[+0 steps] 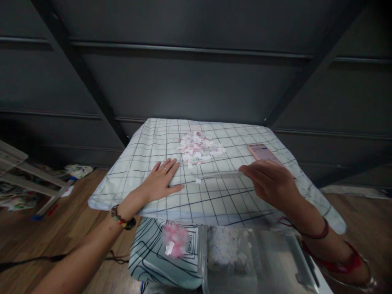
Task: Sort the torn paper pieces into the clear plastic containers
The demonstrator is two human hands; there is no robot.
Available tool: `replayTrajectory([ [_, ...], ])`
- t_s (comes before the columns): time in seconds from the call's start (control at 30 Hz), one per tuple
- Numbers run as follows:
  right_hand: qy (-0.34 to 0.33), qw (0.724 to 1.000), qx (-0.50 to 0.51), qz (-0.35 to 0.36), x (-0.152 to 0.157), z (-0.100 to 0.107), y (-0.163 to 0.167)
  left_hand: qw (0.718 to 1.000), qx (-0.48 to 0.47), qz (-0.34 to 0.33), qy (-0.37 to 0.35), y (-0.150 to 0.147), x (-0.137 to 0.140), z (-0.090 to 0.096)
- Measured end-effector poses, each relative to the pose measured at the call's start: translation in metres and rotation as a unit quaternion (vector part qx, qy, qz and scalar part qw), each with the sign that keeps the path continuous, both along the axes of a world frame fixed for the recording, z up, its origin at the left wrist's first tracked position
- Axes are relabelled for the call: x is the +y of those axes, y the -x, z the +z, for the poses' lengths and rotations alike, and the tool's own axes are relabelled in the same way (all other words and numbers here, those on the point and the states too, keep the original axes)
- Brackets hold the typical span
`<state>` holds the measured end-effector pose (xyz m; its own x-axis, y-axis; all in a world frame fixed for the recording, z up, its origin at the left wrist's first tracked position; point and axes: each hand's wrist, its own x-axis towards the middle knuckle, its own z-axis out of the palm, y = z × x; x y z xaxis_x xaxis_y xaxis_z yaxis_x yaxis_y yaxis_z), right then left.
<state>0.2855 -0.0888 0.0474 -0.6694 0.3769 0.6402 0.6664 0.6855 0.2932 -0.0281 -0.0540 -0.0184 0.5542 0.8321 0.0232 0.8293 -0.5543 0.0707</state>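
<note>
My left hand (162,179) lies flat on the checked tablecloth (223,204), fingers stretched out, a ring on one finger. Right of its fingertips is a heap of small white and pink paper-like scraps (199,149). In a pinch, my right hand (271,179) holds one end of a thin, pale, translucent strip (220,174); its exact kind cannot be made out. The strip's far end points left, close to a single white scrap (198,181) in front of the heap. A pink phone (265,152) with a lit screen lies just behind my right hand, partly covered by it.
Below the table's front edge stands a clear plastic bin (263,261) with many white scraps inside. Beside it, a bunch of pink scraps (176,241) rests on a patterned teal cushion (153,253). Dark panels (196,81) rise behind the table. A ladder-like frame (33,175) stands left.
</note>
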Motion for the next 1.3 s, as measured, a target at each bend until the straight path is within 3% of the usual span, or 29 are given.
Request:
replayTrajectory([
  [0.23,0.043,0.999,-0.008,0.028,0.002,0.000,-0.003,1.000,0.011,0.010,-0.004,-0.001,0.000,0.001],
  [0.47,0.064,0.997,0.011,-0.039,-0.006,0.001,-0.012,1.000,0.009,0.003,-0.013,-0.001,0.000,0.000],
  [0.67,0.115,0.993,0.001,0.023,-0.021,0.002,-0.022,1.000,-0.011,0.008,-0.007,-0.001,0.000,0.002],
  [0.83,0.140,0.990,0.004,0.029,-0.033,0.009,-0.043,0.998,-0.029,-0.052,-0.023,-0.006,-0.006,0.008],
  [1.0,0.135,0.991,0.018,0.016,-0.034,0.008,-0.043,0.990,-0.048,-0.129,0.039,-0.027,-0.021,0.013],
  [1.3,0.168,0.985,0.009,0.029,-0.060,0.025,-0.049,0.989,-0.028,-0.137,0.047,-0.037,-0.033,0.011],
])
